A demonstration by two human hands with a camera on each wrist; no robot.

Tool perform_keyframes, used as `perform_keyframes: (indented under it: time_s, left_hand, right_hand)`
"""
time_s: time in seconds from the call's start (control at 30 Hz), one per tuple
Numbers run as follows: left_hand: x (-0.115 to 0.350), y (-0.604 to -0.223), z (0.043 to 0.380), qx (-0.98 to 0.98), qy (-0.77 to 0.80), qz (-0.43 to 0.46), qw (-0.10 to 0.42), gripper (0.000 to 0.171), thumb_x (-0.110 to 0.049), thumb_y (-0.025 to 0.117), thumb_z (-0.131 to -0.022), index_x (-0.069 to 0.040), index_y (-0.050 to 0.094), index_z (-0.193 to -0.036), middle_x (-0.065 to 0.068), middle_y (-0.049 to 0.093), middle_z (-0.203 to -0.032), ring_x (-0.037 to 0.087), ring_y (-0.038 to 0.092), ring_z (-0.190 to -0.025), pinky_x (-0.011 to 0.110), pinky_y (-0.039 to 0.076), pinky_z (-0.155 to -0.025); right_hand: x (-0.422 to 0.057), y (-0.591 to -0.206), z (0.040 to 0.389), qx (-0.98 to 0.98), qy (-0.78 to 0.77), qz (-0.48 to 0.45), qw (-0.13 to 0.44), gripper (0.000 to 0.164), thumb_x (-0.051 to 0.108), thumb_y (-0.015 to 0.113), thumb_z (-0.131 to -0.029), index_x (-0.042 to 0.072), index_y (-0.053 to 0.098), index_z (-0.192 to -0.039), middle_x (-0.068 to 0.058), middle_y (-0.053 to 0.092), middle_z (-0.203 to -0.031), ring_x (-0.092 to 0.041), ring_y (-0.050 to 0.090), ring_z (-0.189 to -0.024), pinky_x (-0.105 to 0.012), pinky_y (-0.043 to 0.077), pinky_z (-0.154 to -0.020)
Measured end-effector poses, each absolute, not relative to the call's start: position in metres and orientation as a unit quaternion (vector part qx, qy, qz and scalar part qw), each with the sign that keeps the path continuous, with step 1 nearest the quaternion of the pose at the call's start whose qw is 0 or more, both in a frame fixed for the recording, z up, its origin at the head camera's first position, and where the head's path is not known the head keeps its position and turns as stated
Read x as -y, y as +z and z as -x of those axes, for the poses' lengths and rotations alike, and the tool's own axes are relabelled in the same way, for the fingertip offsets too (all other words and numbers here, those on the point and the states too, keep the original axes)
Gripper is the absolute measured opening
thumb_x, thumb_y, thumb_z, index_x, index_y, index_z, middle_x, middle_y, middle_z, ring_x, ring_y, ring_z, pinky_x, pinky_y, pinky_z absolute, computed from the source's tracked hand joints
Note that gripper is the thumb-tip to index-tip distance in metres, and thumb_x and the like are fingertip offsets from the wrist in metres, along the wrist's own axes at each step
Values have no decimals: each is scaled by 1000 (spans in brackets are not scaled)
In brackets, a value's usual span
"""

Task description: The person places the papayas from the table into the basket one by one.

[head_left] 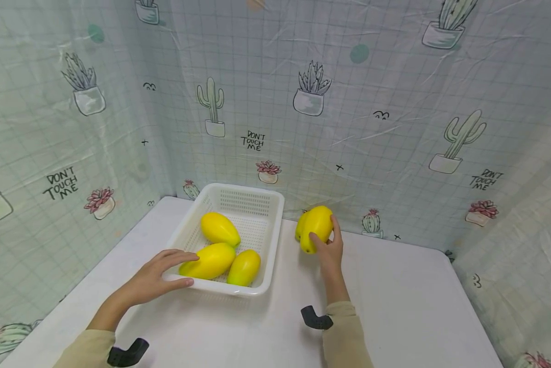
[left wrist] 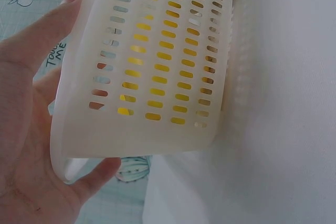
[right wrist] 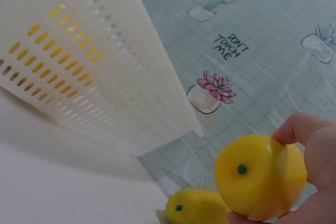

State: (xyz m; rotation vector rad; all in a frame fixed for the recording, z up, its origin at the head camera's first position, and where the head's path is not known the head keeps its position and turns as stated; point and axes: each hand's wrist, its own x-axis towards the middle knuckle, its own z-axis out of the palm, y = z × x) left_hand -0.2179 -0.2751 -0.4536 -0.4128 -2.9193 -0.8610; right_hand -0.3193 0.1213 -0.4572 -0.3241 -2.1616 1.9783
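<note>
Three yellow mangoes with greenish ends, one of them at the front right point(head_left: 244, 268), lie in a white perforated plastic basket point(head_left: 275, 225). My left hand point(head_left: 158, 276) holds the basket's near left corner. Its thumb is at the front rim and its fingers reach over the side, above the nearest mango point(head_left: 213, 259). To the right of the basket, my right hand point(head_left: 331, 250) grips another yellow mango point(head_left: 317, 225) between thumb and fingers. The right wrist view shows this mango's small green stem spot. Partly hidden behind it, one more mango point(right wrist: 191, 207) lies on the table.
The white table point(head_left: 404, 296) ends at a plastic curtain point(head_left: 385, 148) printed with potted cacti, which hangs at the back and both sides. Black curved pieces point(head_left: 316, 318) show at both wrists. The basket stands left of the middle, near the back.
</note>
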Motion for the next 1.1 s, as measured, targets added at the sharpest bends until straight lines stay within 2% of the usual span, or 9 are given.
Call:
perform_keyframes:
  time_s: [0.33,1.1]
  left_hand:
    - [276,-454,218,951,-278,131,37,61,-63,63,-71,-35,53,-124,-3,51,-132,26,36,-126,66,35,-94]
    - [278,-456,219,949,-284,135,41,57,-62,62,-72,-38,54,-123,-8,52,-130,23,38,-124,64,37,-94]
  right_hand:
    - [-119,-458,317,728,671,110,88,75,24,65,-81,52,23,-136,7,18,-150,-27,45,-116,-43,47,-95]
    - [-99,-456,309,717,691,66,72,73,24,68,-79,48,28,-136,10,21,-149,-26,49,-115,-42,46,-96]
